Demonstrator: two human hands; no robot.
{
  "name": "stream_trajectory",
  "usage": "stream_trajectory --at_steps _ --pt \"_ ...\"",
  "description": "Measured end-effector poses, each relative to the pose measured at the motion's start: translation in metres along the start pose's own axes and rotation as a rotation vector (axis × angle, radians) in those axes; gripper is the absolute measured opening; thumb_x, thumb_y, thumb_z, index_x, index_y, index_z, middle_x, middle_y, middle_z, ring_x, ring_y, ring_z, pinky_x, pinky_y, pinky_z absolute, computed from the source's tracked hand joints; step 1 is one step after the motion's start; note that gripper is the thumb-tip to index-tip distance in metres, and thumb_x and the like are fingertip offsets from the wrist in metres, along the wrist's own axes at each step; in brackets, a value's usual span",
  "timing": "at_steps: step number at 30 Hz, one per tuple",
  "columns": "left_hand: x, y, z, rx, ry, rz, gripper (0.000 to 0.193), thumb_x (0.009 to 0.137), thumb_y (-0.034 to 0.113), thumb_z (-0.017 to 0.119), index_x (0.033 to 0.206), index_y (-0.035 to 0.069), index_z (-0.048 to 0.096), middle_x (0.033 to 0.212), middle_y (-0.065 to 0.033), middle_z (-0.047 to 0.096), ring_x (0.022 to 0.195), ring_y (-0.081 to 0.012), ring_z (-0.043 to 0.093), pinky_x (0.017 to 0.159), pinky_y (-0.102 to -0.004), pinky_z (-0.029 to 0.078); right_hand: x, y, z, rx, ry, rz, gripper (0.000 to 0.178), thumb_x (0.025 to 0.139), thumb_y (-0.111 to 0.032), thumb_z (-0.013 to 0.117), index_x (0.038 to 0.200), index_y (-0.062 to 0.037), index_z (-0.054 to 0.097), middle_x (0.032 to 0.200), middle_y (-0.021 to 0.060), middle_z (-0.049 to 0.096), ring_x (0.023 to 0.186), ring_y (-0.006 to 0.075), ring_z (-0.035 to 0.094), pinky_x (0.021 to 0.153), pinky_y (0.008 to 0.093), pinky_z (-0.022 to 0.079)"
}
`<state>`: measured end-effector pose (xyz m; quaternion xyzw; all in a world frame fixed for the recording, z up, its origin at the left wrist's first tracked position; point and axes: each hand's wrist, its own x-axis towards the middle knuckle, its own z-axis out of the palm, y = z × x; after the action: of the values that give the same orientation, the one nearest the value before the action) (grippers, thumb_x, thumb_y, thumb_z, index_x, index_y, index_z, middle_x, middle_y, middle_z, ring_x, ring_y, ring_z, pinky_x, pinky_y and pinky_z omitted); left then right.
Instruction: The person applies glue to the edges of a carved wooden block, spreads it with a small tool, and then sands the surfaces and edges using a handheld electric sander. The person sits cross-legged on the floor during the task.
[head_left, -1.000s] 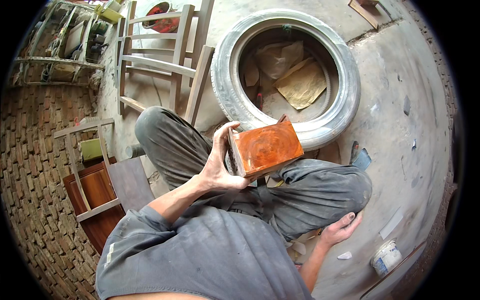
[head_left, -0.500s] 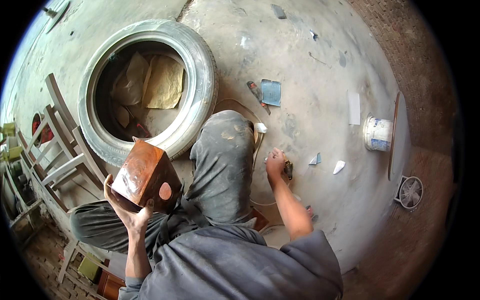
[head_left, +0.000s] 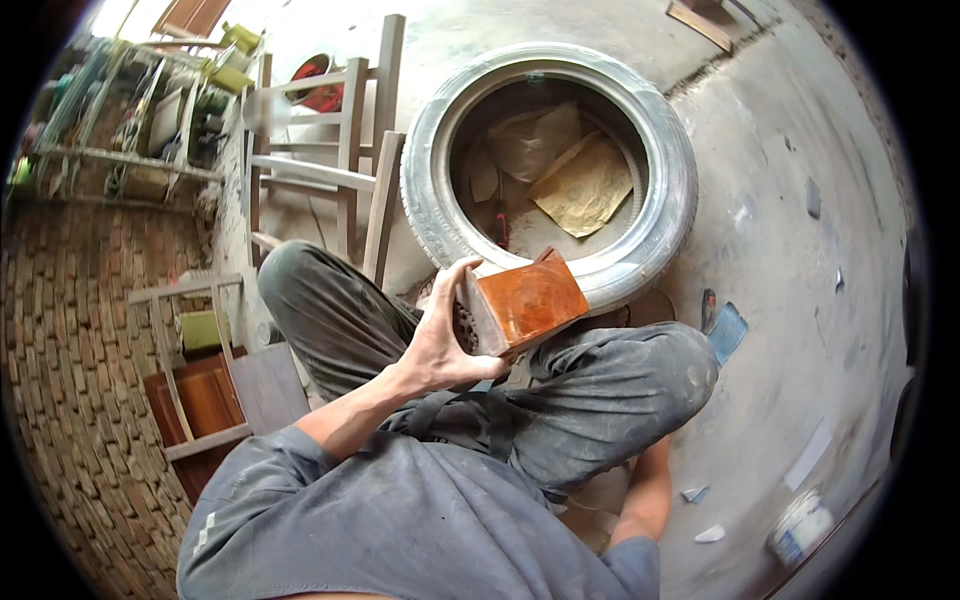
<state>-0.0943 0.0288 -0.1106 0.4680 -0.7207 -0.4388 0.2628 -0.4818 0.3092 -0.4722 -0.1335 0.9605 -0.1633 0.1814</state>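
My left hand grips a reddish-brown varnished wooden block by its paler grey end, thumb below and fingers over the top. The block is held tilted above my crossed legs, just in front of the tyre's near edge. Its upper face is glossy with swirling grain, and a small pointed piece sticks up at its far edge. Only the forearm of my right arm shows, beside my right thigh; the hand itself is hidden behind the raised knee.
A large grey tyre lies flat ahead, with brownish paper and a red-handled tool inside. Wooden frames stand at left. Blue sandpaper lies right of my knee. A white bucket stands at the lower right.
My view has swung to the left. The block is turned in my left hand, showing a different side. My right hand, earlier beside a dark and yellow thing on the floor, is hidden now.
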Motion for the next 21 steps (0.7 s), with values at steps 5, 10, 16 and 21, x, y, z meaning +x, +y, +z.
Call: stream_trajectory --at_steps 5,10,16,21 --pt "-0.001 -0.005 -0.001 0.014 0.019 0.019 0.117 0.062 0.024 0.094 0.158 0.001 0.03 0.142 -0.0175 0.046 0.137 -0.0302 0.047 0.118 -0.0413 0.038 0.001 0.01 -0.027 0.0 0.014 -0.021 0.043 0.096 -0.008 0.07 0.136 0.0037 0.06 0.129 0.0172 0.068 0.116 0.0295 0.066 0.105 0.0409 0.05" --pt "0.007 -0.001 -0.006 0.066 0.044 0.027 0.114 0.064 0.025 0.092 0.157 0.001 0.032 0.136 -0.0194 0.048 0.131 -0.0335 0.051 0.114 -0.0431 0.042 0.001 -0.014 -0.083 0.261 0.131 -0.107 0.038 0.098 -0.006 0.069 0.133 0.0054 0.059 0.125 0.015 0.069 0.111 0.0265 0.067 0.101 0.0397 0.052" --pt "0.039 0.034 -0.028 0.18 -0.081 0.102 0.114 0.062 0.031 0.088 0.16 0.008 0.035 0.124 -0.0205 0.052 0.117 -0.0407 0.056 0.104 -0.0475 0.048 -0.009 -0.082 -0.211 0.7 0.329 -0.33 0.034 0.102 -0.008 0.067 0.129 0.0052 0.051 0.124 0.0166 0.066 0.113 0.0244 0.065 0.101 0.0383 0.051" --pt "0.053 0.067 -0.049 0.316 -0.151 0.289 0.114 0.061 0.036 0.087 0.158 0.003 0.037 0.115 -0.0209 0.054 0.106 -0.0402 0.058 0.096 -0.0487 0.05 -0.079 -0.185 -0.318 0.704 0.402 -0.661 0.034 0.104 -0.008 0.063 0.132 0.0033 0.046 0.124 0.019 0.064 0.111 0.0238 0.064 0.1 0.0379 0.051"
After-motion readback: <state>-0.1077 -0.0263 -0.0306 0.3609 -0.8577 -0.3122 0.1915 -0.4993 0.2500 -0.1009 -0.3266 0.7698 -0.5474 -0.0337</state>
